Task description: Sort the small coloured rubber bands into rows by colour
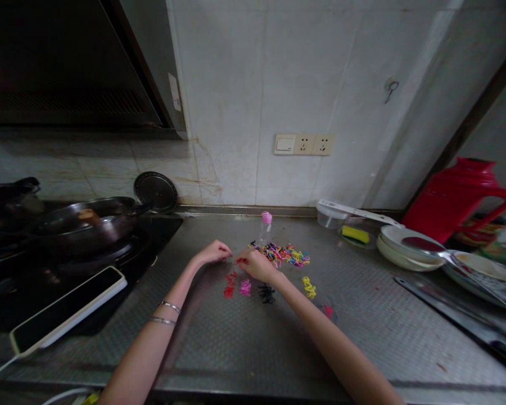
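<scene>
My left hand is closed in a pinch above the steel counter; what its fingertips hold is too small to make out. Close beside it, my right hand also pinches, and a hint of red shows near its fingertips. Small red rubber bands lie below the hands, with pink bands and black bands in separate little piles to the right. Yellow bands sit beyond my right forearm. A mixed-colour heap of bands spreads behind my right hand, by a small clear bottle with a pink cap.
A phone lies by the stove at left, near a pan. To the right are a clear container, a yellow sponge, stacked bowls, a long knife and a red thermos.
</scene>
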The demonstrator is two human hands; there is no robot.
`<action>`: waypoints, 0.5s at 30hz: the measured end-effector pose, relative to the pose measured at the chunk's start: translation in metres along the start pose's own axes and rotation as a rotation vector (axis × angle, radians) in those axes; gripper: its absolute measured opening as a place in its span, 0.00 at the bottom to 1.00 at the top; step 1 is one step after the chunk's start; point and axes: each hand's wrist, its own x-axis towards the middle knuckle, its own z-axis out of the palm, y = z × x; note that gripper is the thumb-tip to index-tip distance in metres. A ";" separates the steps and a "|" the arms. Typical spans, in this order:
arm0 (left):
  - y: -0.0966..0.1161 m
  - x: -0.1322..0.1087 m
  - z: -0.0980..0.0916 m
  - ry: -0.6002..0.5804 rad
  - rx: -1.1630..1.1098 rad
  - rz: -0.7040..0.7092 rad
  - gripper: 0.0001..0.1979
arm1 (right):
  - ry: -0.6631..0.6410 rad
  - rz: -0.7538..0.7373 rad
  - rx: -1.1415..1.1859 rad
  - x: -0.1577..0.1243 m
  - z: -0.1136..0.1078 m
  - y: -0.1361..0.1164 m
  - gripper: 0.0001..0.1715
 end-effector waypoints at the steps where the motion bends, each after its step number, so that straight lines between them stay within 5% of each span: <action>1: 0.000 -0.001 0.000 -0.036 -0.004 -0.011 0.18 | -0.006 -0.032 0.015 -0.001 0.002 -0.003 0.16; 7: 0.001 -0.005 0.000 -0.230 -0.004 -0.056 0.17 | -0.005 -0.090 0.047 -0.007 0.002 -0.007 0.14; 15: 0.001 -0.004 0.002 -0.341 -0.059 -0.067 0.20 | 0.065 0.047 0.054 -0.032 -0.023 0.028 0.15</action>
